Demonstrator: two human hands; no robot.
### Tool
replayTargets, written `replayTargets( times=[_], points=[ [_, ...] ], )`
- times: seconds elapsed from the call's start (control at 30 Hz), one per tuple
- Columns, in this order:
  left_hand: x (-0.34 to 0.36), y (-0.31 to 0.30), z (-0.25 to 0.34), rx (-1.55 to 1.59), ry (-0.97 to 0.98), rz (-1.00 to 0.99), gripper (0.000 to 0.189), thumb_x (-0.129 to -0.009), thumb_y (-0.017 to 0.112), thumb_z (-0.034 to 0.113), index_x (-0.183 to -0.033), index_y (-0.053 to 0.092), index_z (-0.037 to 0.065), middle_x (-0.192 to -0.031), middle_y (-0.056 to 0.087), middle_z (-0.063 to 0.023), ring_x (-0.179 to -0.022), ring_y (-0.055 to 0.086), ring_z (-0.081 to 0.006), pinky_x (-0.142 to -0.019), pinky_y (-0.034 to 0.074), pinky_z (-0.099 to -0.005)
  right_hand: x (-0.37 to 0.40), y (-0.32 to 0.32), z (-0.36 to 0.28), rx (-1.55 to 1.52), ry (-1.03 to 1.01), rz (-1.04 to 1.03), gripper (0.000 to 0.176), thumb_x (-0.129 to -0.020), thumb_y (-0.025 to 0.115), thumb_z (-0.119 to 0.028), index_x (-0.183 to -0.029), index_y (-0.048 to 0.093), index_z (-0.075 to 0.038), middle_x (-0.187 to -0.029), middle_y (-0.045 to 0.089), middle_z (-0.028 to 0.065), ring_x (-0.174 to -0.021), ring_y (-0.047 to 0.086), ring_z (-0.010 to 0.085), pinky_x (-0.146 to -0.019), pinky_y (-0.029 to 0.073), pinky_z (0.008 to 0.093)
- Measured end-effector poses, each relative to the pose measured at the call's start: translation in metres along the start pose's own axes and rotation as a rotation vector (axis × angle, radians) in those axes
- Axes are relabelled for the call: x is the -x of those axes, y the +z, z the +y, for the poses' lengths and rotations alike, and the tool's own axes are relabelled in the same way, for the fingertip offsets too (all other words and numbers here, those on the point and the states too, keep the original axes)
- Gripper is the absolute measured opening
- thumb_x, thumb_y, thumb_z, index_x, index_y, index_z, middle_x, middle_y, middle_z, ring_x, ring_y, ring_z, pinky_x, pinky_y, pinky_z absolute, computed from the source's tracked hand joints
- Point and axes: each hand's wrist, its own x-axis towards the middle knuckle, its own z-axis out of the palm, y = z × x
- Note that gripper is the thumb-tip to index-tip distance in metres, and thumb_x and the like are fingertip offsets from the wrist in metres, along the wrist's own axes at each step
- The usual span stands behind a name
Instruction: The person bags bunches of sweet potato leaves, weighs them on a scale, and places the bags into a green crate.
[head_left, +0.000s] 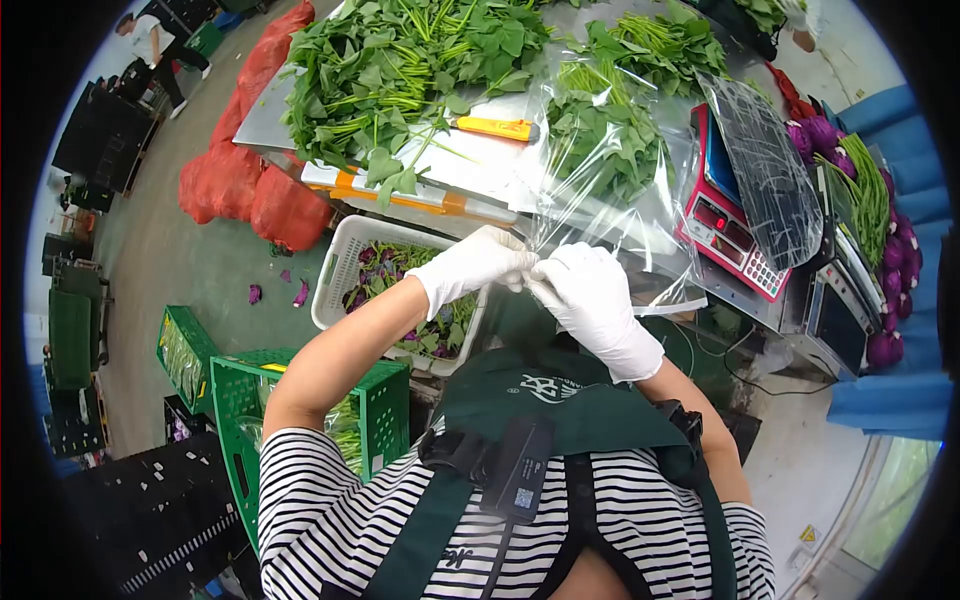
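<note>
Left hand point(478, 268) and right hand point(592, 298), white-gloved, fingertips pinched together on the clear plastic bag point(610, 205), just left of the red digital scale point(728, 238). Step looks like working the bag's mouth; next move calls for a firm two-sided grip. Overlapping fingers hide the exact hold. Glare: can't tell if the greens behind the film are inside. Scale readout unreadable. Farther left of scale: utility knife point(495, 128), heaped leafy greens point(410, 70), cut off at top.

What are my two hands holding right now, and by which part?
A clear, crinkled plastic bag: the white-gloved left hand and white-gloved right hand pinch it together at its gathered near end.
</note>
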Motion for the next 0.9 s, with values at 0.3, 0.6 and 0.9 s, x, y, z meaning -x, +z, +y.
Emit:
replayTargets(
  times=[0.3,0.6,0.9],
  points=[
    [0.002,0.001,-0.008,0.068,-0.018,0.011,0.02,-0.089,0.063,0.019,-0.079,0.068,0.002,-0.069,0.066,-0.0024,-0.062,0.059,-0.0085,-0.061,0.045,-0.0218,0.075,-0.035,0.002,-0.047,0.026,-0.154,0.017,-0.067,0.071,-0.013,-0.078,0.058,-0.015,-0.076,0.056,0.0021,-0.071,0.056,0.0215,-0.067,0.044,0.033],
    [0.017,-0.023,0.002,-0.231,0.121,-0.04,0.028,-0.092,0.057,0.029,-0.101,0.064,0.003,-0.088,0.065,-0.0013,-0.077,0.056,-0.0071,-0.078,0.046,-0.0243,0.487,-0.122,-0.015,-0.21,1.29,-1.44,0.027,-0.077,0.058,-0.026,-0.091,0.062,-0.003,-0.088,0.066,0.015,-0.088,0.062,0.0353,-0.077,0.05,0.0438],
    [-0.069,-0.023,0.016,-1.275,0.933,0.223,0.082,-0.063,0.079,0.019,-0.137,0.044,0.018,-0.141,0.037,-0.0171,-0.131,0.035,-0.0367,-0.108,0.029,-0.045,0.136,-0.056,0.13,0.149,0.547,0.066,0.063,-0.07,0.072,-0.01,-0.129,0.049,-0.01,-0.13,0.051,0.0132,-0.114,0.052,0.0318,-0.093,0.043,0.0398]
  ],
)
